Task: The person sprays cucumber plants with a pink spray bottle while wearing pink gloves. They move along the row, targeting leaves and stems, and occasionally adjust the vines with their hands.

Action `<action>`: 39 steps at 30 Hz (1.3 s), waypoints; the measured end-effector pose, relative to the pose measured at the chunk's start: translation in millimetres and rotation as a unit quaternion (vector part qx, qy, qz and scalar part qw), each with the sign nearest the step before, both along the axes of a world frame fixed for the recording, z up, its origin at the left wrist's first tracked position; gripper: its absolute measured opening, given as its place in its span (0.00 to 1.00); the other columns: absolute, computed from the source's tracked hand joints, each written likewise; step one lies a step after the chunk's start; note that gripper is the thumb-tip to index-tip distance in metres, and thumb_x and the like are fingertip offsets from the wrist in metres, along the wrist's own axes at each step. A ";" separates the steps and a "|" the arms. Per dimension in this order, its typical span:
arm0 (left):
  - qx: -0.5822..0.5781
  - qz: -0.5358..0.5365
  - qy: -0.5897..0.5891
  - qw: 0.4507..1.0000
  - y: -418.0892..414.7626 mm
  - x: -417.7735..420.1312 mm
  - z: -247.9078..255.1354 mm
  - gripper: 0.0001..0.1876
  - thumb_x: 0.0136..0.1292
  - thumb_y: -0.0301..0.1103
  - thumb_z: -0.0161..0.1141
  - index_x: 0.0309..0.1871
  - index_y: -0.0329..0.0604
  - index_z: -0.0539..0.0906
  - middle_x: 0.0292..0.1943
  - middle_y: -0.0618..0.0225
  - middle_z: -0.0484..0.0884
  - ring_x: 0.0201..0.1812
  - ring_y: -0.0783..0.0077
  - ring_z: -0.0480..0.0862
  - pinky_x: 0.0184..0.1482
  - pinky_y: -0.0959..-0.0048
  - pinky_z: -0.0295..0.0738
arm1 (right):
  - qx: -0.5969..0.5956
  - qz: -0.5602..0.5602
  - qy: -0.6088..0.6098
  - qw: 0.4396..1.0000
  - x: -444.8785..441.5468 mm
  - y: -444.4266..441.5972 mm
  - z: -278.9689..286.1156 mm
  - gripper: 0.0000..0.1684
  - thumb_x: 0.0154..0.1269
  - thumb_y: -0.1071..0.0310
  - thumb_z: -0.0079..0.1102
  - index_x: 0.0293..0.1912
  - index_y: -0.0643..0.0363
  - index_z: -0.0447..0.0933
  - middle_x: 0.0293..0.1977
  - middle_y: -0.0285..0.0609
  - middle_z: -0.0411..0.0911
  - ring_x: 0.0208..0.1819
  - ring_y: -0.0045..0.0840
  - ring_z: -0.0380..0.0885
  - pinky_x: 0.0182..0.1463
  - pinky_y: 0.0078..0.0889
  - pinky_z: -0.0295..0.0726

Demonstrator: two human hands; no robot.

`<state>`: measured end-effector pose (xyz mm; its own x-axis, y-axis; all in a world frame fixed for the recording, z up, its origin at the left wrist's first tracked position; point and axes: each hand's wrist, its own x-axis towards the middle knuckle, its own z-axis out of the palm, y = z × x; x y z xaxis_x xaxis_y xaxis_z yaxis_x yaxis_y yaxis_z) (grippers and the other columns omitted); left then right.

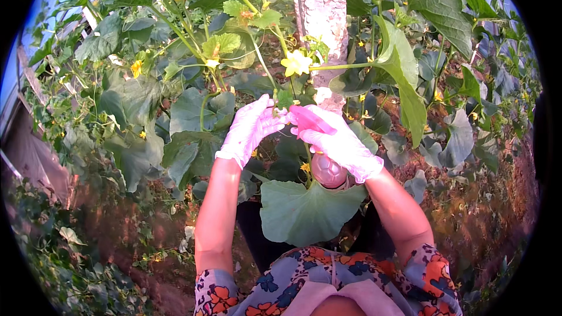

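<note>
My left hand (252,126), in a thin pale glove, has its fingertips at a small green vine shoot (281,107) and appears to pinch it. Beside it my right hand (336,142), gloved the same way, is wrapped around a small plastic bottle (328,170). The bottle's bright pink plastic top (311,118), which looks like a spray head, points at the shoot. Its ribbed base is turned toward me, and my palm hides the middle. A yellow flower (297,62) is open just above both hands.
A pale, rough post (322,17) stands straight ahead. Climbing vines with broad leaves (408,79) and yellow blossoms crowd both sides. One large leaf (311,213) lies below my hands, before my lap. Bare soil (162,289) shows at lower left, and plastic sheeting (35,153) hangs at far left.
</note>
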<state>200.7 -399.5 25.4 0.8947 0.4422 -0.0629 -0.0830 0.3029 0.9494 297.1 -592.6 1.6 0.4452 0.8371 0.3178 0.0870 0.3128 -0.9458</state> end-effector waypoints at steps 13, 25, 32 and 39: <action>0.054 -0.044 -0.027 0.997 1.3 -0.2 -7.1 0.18 0.72 0.25 0.55 0.62 0.29 0.72 0.50 0.49 0.84 0.50 0.53 0.87 0.53 0.64 0.85 | 0.013 -0.006 -0.026 1.000 -4.4 -17.1 -13.8 0.26 0.68 0.79 0.54 0.65 0.66 0.69 0.57 0.42 0.78 0.55 0.27 0.79 0.62 0.30 0.76; -0.009 -0.066 -0.087 0.994 2.0 3.6 -15.4 0.18 0.72 0.28 0.57 0.62 0.32 0.72 0.54 0.46 0.82 0.54 0.53 0.85 0.60 0.58 0.81 | 0.026 -0.040 -0.118 0.992 -15.3 -7.9 -18.0 0.25 0.66 0.77 0.57 0.62 0.64 0.72 0.49 0.38 0.80 0.51 0.19 0.77 0.58 0.25 0.75; 0.014 -0.075 -0.088 0.993 -2.5 2.7 -17.2 0.18 0.73 0.31 0.56 0.63 0.36 0.74 0.55 0.51 0.82 0.50 0.66 0.85 0.58 0.64 0.81 | -0.036 -0.114 -0.170 0.978 -7.6 8.0 -7.0 0.19 0.64 0.75 0.60 0.55 0.63 0.76 0.37 0.37 0.83 0.42 0.19 0.81 0.53 0.25 0.78; 0.087 -0.042 -0.033 0.995 -4.6 -2.7 -17.4 0.21 0.75 0.33 0.53 0.68 0.38 0.70 0.50 0.64 0.83 0.49 0.70 0.83 0.56 0.67 0.79 | 0.059 -0.099 -0.129 0.985 -10.7 14.6 -16.1 0.19 0.61 0.69 0.62 0.52 0.60 0.77 0.33 0.41 0.83 0.34 0.27 0.83 0.45 0.30 0.80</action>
